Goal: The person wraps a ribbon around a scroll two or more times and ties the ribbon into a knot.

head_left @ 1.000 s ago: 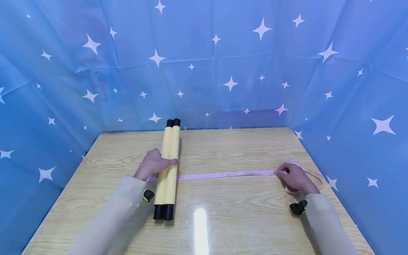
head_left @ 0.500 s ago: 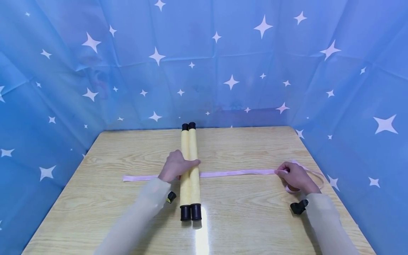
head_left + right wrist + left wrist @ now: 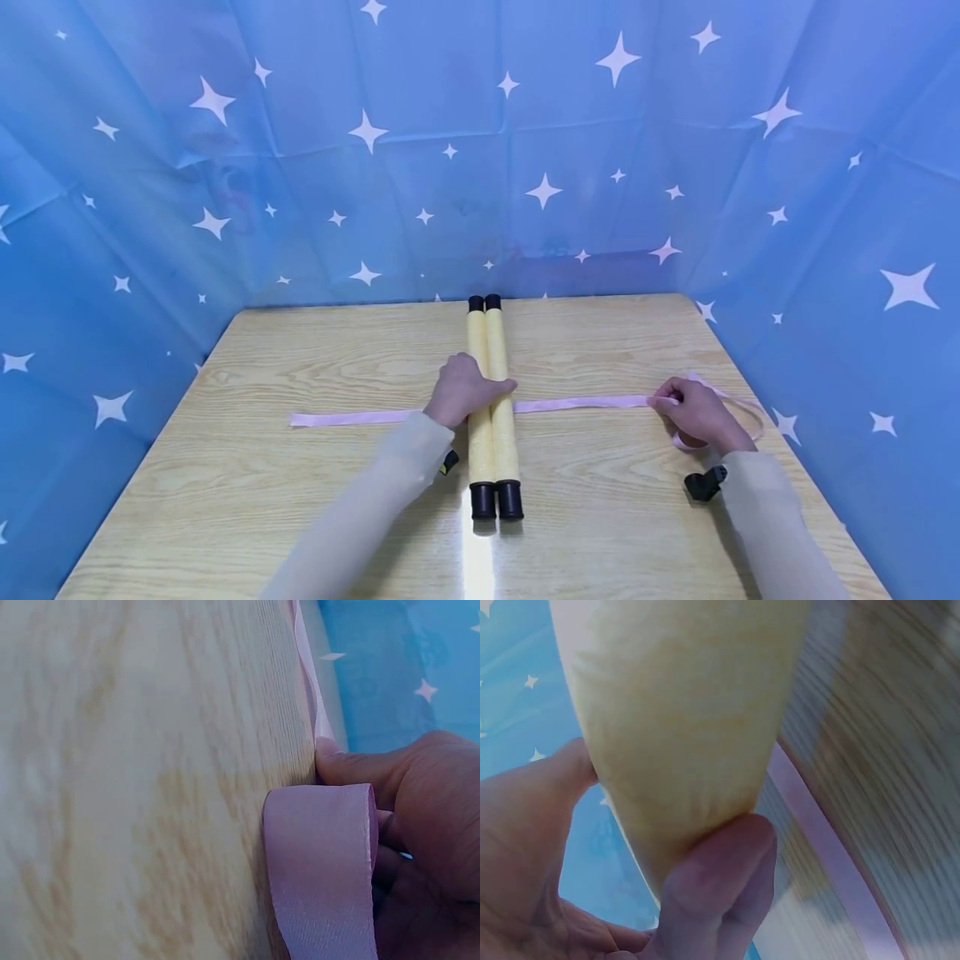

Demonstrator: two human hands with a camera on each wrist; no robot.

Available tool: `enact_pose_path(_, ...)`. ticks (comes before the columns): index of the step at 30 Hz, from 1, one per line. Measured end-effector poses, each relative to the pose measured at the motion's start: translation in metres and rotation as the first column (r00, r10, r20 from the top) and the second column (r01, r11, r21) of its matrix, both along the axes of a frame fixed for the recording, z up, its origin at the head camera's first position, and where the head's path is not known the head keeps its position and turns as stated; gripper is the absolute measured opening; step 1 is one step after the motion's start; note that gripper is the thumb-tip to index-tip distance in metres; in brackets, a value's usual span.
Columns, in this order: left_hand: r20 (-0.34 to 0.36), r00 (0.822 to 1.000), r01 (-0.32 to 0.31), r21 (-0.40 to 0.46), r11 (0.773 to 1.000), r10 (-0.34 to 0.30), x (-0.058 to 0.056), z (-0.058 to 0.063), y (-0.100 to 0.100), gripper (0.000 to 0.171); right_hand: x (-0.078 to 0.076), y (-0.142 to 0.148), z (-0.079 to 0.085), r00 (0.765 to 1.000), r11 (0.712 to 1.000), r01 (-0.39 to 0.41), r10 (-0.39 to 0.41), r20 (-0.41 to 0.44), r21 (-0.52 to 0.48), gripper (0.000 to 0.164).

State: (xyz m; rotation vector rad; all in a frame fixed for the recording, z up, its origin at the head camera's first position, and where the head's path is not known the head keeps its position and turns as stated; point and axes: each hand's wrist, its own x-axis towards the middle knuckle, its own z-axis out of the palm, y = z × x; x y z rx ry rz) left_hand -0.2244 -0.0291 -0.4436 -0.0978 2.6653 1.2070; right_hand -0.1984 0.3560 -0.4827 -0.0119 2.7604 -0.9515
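My left hand (image 3: 467,389) grips two pale yellow rolled scrolls (image 3: 504,437) with black end caps, side by side and pointing away from me. They cross above a pink ribbon (image 3: 345,418) stretched sideways over the table. Whether they touch it is hard to tell. In the left wrist view, thumb and fingers clasp a yellow roll (image 3: 682,697), the ribbon (image 3: 832,847) passing beyond it. My right hand (image 3: 697,412) pinches the ribbon towards its right end. A loose loop of ribbon (image 3: 322,870) curls beside that hand in the right wrist view.
The wood-grain table (image 3: 360,350) runs back to a blue curtain (image 3: 450,200) with white stars, which also hangs along both sides. A bright light reflection (image 3: 477,562) lies near the front. Each wrist carries a small black camera (image 3: 705,483).
My left hand has carried both scrolls to the right along the ribbon, from left of centre to the middle of the table. The ribbon's left end has come into sight. My right hand stays put.
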Motion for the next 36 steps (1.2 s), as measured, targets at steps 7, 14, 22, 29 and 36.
enact_pose_path(7,-0.053,0.998,0.03,-0.044,0.999,-0.033,0.002,-0.004,0.026,0.053,-0.002,0.0,-0.001,1.0,1.0,0.001,-0.001,0.001,-0.01,0.035)
enact_pose_path(14,-0.07,0.997,0.019,-0.099,0.995,-0.026,0.006,-0.011,0.036,0.055,-0.003,0.001,-0.003,1.0,1.0,-0.004,0.004,0.007,-0.012,0.034)
enact_pose_path(22,-0.082,0.996,0.031,-0.118,0.993,-0.041,0.006,-0.018,0.039,0.051,-0.003,0.004,-0.002,0.999,0.999,0.008,-0.007,0.035,-0.037,0.032)
enact_pose_path(29,-0.049,0.998,0.024,-0.133,0.991,-0.031,0.01,-0.015,0.038,0.053,-0.003,0.004,-0.004,1.0,1.0,0.007,-0.006,0.027,-0.021,0.036)
enact_pose_path(36,-0.016,0.995,0.087,-0.296,0.951,-0.096,0.009,-0.008,0.026,0.067,-0.004,0.005,-0.005,1.0,1.0,0.008,-0.008,0.019,-0.02,0.04)
